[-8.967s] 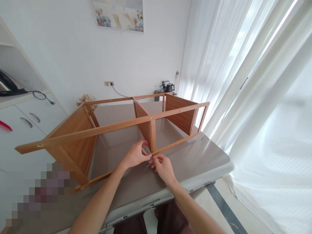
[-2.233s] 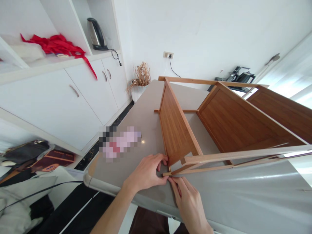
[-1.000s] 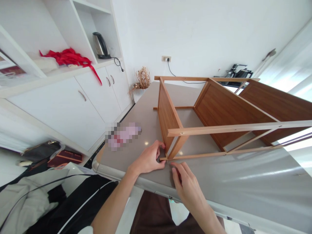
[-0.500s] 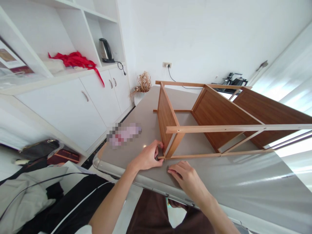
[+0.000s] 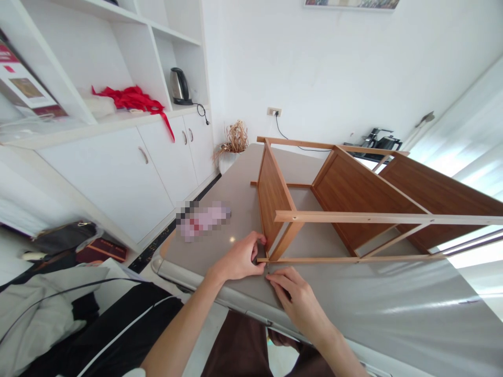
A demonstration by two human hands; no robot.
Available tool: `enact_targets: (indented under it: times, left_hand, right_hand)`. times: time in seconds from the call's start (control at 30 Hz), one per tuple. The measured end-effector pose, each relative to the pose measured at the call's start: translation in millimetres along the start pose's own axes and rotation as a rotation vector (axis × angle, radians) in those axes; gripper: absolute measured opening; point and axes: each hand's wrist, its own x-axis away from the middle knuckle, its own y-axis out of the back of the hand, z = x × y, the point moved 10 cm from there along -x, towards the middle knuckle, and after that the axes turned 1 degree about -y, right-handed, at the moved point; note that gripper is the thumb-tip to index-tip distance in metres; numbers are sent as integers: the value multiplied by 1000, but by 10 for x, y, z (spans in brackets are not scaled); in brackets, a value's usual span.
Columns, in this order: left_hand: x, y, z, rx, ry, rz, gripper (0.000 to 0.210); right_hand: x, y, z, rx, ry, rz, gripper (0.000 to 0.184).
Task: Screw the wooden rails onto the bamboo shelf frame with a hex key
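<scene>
A wooden shelf unit (image 5: 369, 217) lies on its side on the grey table (image 5: 220, 251), its brown panels upright. My left hand (image 5: 243, 256) is closed around the near corner of its frame, thumb at the end of the lower rail and fingers against the end panel. Just right of it, my right hand (image 5: 296, 293) is pinched close to that corner. Something small and dark shows at its fingertips, too small to name. A tiny metallic piece, perhaps a screw, sticks out of the rail between the two hands.
A pixelated pinkish item (image 5: 204, 220) lies on the table to the left. White cabinets (image 5: 118, 167) with a kettle (image 5: 179, 86) and red cloth (image 5: 133, 99) stand beyond. Dried plants (image 5: 236, 139) are by the corner. Clothes (image 5: 39, 309) lie at lower left.
My right hand has moved slightly left, closer to the frame's corner and my left hand. The left hand keeps its hold. The view has tilted up a little.
</scene>
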Motion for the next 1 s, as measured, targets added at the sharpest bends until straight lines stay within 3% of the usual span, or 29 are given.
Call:
enact_targets:
  times: [1.0]
  left_hand:
    - [-14,32,-44,-22,24,8,48]
  right_hand:
    - [-44,31,-4,-37,14,-75,22]
